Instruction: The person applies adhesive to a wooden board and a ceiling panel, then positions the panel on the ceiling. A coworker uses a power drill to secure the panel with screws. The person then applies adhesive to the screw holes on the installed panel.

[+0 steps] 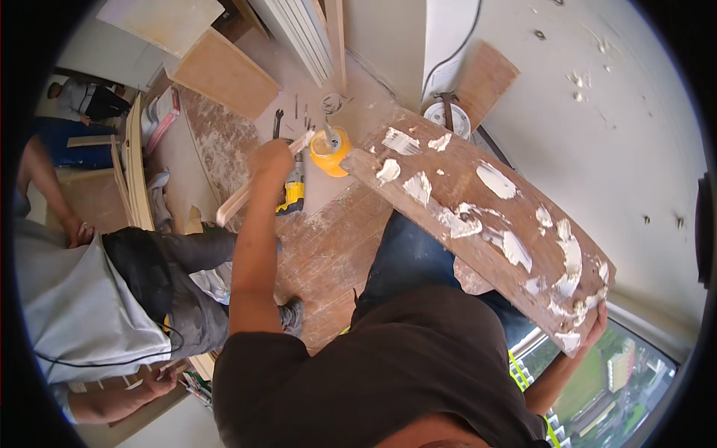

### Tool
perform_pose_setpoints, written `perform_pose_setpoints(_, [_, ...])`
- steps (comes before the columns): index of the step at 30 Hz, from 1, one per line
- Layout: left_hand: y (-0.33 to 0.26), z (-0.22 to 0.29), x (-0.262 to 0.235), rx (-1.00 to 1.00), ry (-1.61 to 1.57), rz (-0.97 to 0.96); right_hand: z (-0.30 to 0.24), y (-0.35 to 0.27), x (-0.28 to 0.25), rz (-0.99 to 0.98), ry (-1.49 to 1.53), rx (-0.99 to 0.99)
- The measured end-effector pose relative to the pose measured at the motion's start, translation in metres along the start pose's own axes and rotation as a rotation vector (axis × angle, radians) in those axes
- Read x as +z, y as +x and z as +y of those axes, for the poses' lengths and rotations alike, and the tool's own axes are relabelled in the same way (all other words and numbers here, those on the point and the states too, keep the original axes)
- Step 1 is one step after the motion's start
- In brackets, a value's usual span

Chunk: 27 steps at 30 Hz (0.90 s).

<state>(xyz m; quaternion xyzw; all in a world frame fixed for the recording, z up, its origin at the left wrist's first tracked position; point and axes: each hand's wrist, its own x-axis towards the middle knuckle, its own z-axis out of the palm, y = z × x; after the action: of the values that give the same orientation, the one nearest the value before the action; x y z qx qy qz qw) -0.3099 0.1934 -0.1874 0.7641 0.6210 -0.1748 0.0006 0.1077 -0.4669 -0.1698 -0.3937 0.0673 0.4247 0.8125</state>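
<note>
Two hands work here. The left hand [270, 159] is clenched around a wooden stick [258, 181] whose far tip dips into the yellow tub [331, 151] on the floor, just right of that fist. The right hand [595, 322] grasps the near right end of a putty-dabbed plank [478, 224], its long axis running far-left toward the tub.

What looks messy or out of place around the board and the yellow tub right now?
White paste sits in uneven blobs across the wooden board, thickest near the right hand. White smears also mark the floor beside the yellow tub, where the left hand holds a stick.
</note>
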Motion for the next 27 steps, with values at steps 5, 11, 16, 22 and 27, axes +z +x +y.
perform_pose_setpoints(5, [0.126,0.053,0.11,0.068,-0.004,-0.201,-0.001,0.0,-0.007,0.092,-0.128,-0.109])
perform_pose_setpoints(11, [0.153,0.085,0.186,0.097,-0.11,-0.198,-0.003,-0.016,-0.021,0.183,-0.052,-0.119])
perform_pose_setpoints(16, [0.118,-0.006,0.176,-0.113,-0.605,-0.429,-0.017,-0.005,-0.046,-0.114,-0.234,-0.06])
perform_pose_setpoints(22, [0.026,-0.063,0.158,-0.364,-1.292,-0.381,-0.018,0.025,-0.063,0.004,-0.21,-0.112])
perform_pose_setpoints(27, [-0.087,-0.044,0.099,-0.102,-1.33,-0.081,-0.018,0.021,-0.055,0.203,-0.162,-0.139])
